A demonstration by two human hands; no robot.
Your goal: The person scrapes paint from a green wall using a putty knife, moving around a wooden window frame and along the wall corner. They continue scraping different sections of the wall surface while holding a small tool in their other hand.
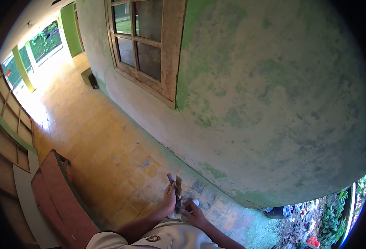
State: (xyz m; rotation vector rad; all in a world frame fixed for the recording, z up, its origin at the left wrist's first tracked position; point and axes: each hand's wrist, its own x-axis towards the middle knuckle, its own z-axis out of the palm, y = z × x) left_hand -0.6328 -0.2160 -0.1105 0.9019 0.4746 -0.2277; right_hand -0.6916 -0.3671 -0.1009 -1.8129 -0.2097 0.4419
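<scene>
My left hand (170, 196) is closed, low in the view, around a slim tool-like thing with a flat brown upper part (178, 183). A short purplish-brown strip (170, 178) juts up beside it from the same grip. Below the fingers the held thing turns dark. My right hand (194, 214) is close on the right with its fingers bent inward at the lower end of this thing. I cannot tell what the right fingers pinch. A small white thing (196, 202) shows just behind the right hand.
A wall (266, 103) with peeling green paint and a wooden-framed window (166, 62) rises ahead and right. Yellow floor tiles (112, 166) run off to the far left. A reddish bench-like surface (63, 199) stands at left. Litter and plants (332, 216) lie lower right.
</scene>
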